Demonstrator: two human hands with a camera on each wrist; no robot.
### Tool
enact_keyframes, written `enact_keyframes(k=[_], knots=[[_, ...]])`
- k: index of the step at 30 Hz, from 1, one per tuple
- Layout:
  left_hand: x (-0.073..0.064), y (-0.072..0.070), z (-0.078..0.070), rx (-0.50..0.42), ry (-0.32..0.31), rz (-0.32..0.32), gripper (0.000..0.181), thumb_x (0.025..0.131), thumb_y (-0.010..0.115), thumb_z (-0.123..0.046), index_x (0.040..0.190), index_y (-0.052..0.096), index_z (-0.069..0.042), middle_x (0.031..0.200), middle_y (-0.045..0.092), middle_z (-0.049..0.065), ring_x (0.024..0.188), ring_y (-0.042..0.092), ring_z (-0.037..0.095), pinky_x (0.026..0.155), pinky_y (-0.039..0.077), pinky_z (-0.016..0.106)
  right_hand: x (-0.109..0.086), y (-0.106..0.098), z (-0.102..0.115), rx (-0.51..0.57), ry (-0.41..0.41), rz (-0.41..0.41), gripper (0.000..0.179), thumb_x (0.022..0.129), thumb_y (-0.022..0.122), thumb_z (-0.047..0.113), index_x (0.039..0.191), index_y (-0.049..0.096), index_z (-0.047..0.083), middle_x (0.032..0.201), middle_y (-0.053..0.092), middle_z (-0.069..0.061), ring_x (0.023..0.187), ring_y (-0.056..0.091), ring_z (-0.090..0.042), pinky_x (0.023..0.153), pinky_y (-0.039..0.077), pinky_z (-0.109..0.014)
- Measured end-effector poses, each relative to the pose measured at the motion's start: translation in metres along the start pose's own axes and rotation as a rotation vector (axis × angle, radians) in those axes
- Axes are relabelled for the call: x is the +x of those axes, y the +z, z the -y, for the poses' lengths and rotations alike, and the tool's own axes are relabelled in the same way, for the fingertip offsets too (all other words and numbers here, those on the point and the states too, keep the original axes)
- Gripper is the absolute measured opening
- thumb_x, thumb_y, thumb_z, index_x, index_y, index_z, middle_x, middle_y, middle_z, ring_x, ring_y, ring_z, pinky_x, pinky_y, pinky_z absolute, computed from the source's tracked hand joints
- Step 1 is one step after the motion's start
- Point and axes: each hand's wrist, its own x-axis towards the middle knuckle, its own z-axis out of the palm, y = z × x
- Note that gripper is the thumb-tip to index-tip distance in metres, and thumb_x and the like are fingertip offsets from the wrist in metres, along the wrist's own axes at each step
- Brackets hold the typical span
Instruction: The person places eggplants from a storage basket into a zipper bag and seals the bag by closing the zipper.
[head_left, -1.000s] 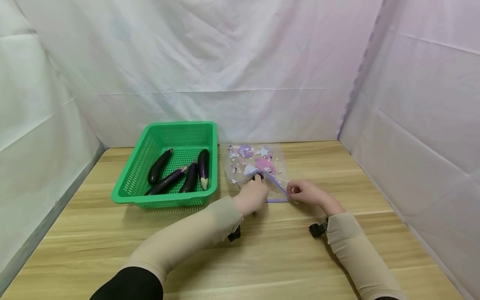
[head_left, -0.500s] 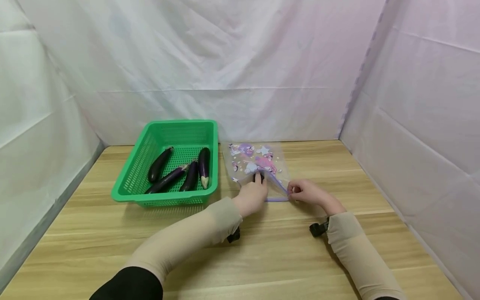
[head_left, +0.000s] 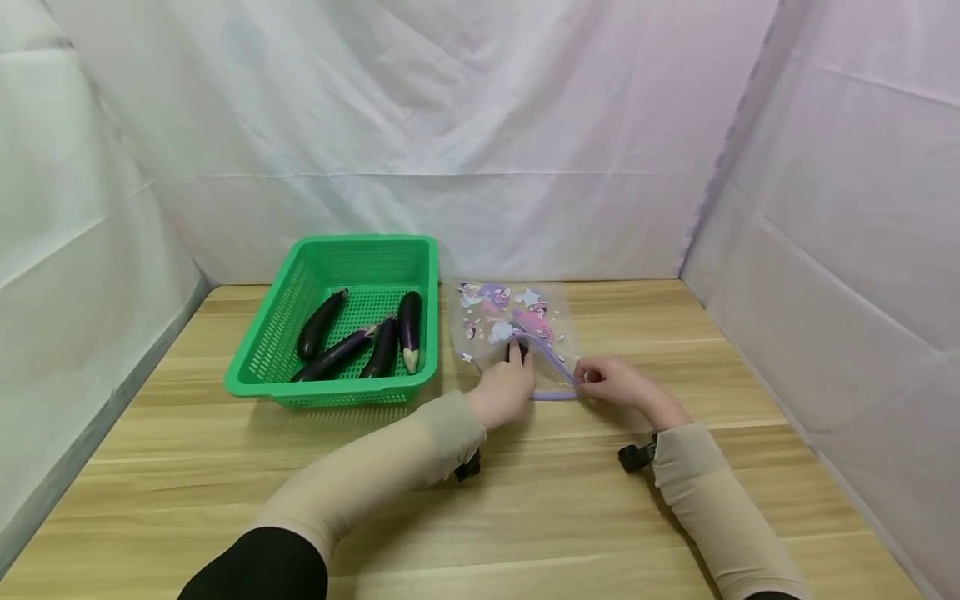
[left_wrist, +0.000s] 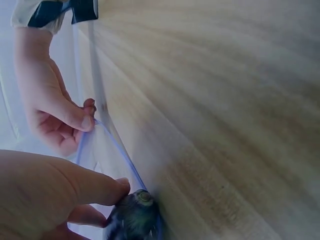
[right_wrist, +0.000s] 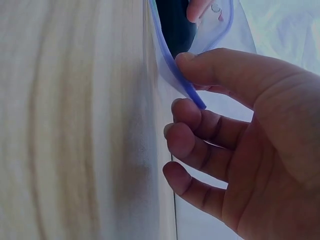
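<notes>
A clear zip bag [head_left: 480,321] with purple and pink cartoon prints lies flat, its purple-edged mouth raised towards me. My left hand [head_left: 506,392] is at that mouth and holds a dark eggplant [left_wrist: 134,217] between thumb and fingers. One finger points forward along the eggplant, most of which is hidden by the hand and bag. At the mouth's right corner, my right hand [head_left: 611,383] pinches the purple zip edge [right_wrist: 172,67] between thumb and index finger; its other fingers are loosely curled.
A green plastic basket [head_left: 251,385] stands left of the bag, with several eggplants [head_left: 337,354] in it. White sheeting [head_left: 525,125] hangs behind and along both sides of the wooden table [head_left: 540,517]. Each wrist carries a small black camera [head_left: 636,457].
The eggplant has slid forward into the bag; its end no longer shows below my left hand. That hand's finger has straightened forward. My right hand keeps its pinch on the corner.
</notes>
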Motion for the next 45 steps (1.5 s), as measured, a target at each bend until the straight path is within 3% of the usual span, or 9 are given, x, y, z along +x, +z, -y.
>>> enact_keyframes(k=[5,14,20,27,34,37,45], knots=[[0.009,0.002,0.003,-0.058,-0.032,-0.006,0.051,0.097,0.047,-0.006,0.145,0.038,0.005,0.145,0.033,0.035,0.051,0.057,0.014,0.044,0.05,0.026,0.0,0.0,0.002,0.007,-0.009,-0.014,0.011,0.089,0.065,0.009,0.083,0.06,0.017,0.066,0.054,0.005,0.06,0.049,-0.013,0.054,0.041,-0.029],[0.028,0.01,0.003,-0.202,-0.061,0.026,0.064,0.095,0.052,-0.014,0.151,0.025,0.004,0.151,0.02,0.035,0.053,0.056,0.017,0.048,0.05,0.028,-0.001,0.0,0.002,-0.012,0.005,-0.021,0.009,0.088,0.066,0.011,0.083,0.061,0.016,0.067,0.052,0.005,0.06,0.047,-0.013,0.055,0.04,-0.029],[0.04,0.016,0.001,-0.306,-0.048,0.014,0.066,0.095,0.058,-0.023,0.149,0.03,0.003,0.149,0.026,0.032,0.075,0.065,0.025,0.063,0.055,0.033,-0.002,0.0,0.002,-0.013,0.012,-0.031,0.009,0.087,0.067,0.011,0.083,0.061,0.016,0.067,0.052,0.004,0.06,0.047,-0.013,0.054,0.041,-0.029],[0.051,0.022,-0.001,-0.297,-0.003,-0.012,0.059,0.096,0.058,-0.035,0.139,0.043,0.004,0.133,0.049,0.025,0.109,0.059,0.032,0.09,0.051,0.038,-0.001,0.0,-0.001,-0.018,0.007,-0.042,0.007,0.088,0.067,0.012,0.083,0.062,0.015,0.066,0.05,0.004,0.059,0.046,-0.012,0.054,0.04,-0.028],[0.061,0.027,-0.002,-0.351,0.081,-0.012,0.049,0.095,0.058,-0.045,0.12,0.057,-0.002,0.116,0.057,0.014,0.096,0.059,0.021,0.08,0.05,0.032,0.001,0.001,0.0,0.02,-0.017,-0.03,0.011,0.088,0.065,0.006,0.082,0.06,0.014,0.065,0.052,0.004,0.059,0.048,-0.012,0.054,0.042,-0.028],[0.063,0.028,-0.002,-0.336,0.088,0.001,0.049,0.095,0.056,-0.049,0.113,0.06,-0.004,0.11,0.059,0.011,0.096,0.058,0.021,0.084,0.048,0.033,0.002,0.001,0.0,0.031,-0.019,-0.029,0.011,0.087,0.065,0.006,0.082,0.06,0.014,0.065,0.053,0.004,0.059,0.05,-0.013,0.054,0.043,-0.028],[0.062,0.028,-0.003,-0.281,0.038,0.053,0.059,0.095,0.052,-0.055,0.124,0.06,-0.005,0.119,0.06,0.009,0.108,0.058,0.024,0.092,0.047,0.039,0.002,0.001,-0.003,0.048,-0.011,-0.017,0.012,0.086,0.068,0.006,0.081,0.059,0.013,0.065,0.055,0.003,0.059,0.051,-0.013,0.054,0.044,-0.027]])
